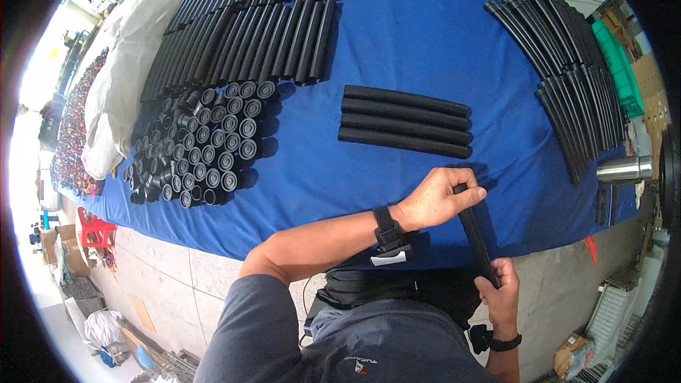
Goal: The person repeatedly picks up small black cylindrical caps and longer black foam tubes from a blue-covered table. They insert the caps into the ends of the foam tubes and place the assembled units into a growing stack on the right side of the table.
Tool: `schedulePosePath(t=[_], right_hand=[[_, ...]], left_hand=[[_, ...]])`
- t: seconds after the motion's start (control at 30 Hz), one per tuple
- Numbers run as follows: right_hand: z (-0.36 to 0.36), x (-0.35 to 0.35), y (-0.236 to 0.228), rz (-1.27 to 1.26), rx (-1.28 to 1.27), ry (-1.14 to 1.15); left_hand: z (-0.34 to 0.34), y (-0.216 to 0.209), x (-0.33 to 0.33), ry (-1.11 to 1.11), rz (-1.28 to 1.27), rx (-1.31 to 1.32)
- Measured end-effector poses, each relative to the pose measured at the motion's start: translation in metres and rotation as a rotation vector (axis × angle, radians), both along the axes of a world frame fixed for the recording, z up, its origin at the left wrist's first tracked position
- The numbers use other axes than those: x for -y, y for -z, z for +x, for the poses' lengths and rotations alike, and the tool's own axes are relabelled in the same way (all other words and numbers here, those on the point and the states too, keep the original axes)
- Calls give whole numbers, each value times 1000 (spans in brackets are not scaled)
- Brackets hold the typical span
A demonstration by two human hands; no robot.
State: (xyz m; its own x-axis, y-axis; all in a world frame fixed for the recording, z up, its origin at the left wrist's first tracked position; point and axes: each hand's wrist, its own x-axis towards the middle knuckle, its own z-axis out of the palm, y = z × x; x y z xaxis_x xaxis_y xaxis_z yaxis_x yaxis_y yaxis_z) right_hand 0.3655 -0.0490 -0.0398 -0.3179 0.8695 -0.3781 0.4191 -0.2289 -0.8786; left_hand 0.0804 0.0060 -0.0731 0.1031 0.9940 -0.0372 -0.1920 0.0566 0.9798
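Note:
A black foam tube [474, 230] slants down at the table's near edge, with a hand at each end. My left hand [441, 198] is closed around its upper end, the thumb lying across it. My right hand [502, 289] grips the lower end, near my body. Just beyond my left hand, several matching black foam tubes [404, 120] lie side by side on the blue tablecloth [418, 35].
Black plastic end caps [206, 145] cluster at left. Rows of black tubes [248, 35] lie behind them; thinner black tubes [567, 71] fan out at right. A metal cylinder [624, 169] juts over the right edge, near a green crate [617, 67]. A red stool [96, 232] stands at left.

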Motion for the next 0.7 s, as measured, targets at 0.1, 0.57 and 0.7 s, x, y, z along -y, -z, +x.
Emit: schedulePosePath(t=[0.1,0.57,0.7], right_hand=[[5,-7,-14,-415,-300,92],[-12,3,-1,213,-29,-39],[-10,-1,-17,65,35,-41]], left_hand=[[-2,-4,2,26,-40,63],[0,0,-2,-50,21,-3],[-1,0,-1,-62,-2,8]])
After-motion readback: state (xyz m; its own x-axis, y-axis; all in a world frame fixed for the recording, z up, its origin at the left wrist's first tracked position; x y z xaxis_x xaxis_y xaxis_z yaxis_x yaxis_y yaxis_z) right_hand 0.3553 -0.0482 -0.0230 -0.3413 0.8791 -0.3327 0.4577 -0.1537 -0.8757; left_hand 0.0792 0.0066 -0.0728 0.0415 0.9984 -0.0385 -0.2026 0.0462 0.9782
